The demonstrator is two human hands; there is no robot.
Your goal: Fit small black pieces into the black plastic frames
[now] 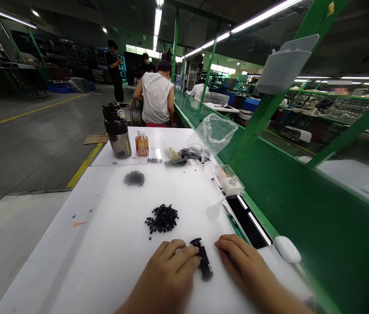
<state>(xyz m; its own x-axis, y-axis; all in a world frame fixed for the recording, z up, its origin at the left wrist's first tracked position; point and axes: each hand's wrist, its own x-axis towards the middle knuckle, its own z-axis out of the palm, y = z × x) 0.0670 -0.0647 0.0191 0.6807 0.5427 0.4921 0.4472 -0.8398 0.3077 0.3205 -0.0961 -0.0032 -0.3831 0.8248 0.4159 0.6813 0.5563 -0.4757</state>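
A small black elongated part (202,259) with pale marks along its edges lies on the white table (112,257). My left hand (174,266) has its fingers bent against the part's left side and holds it. Just right of the part is my right hand (241,261), thumb and fingers drawn together. Whatever its fingertips pinch, if anything, is too small to see. Beyond my hands lies a heap of tiny black square pieces (163,218). A dark greyish heap (134,178) of small pieces sits farther off, to the left.
A green cutter knife (237,224) lies beside a black panel (250,222) on the right. Behind them is a clear box (230,181). A dark bottle (117,131), a drink bottle (141,144) and a plastic bag (215,133) stand farther back. A person in white (156,98) sits beyond.
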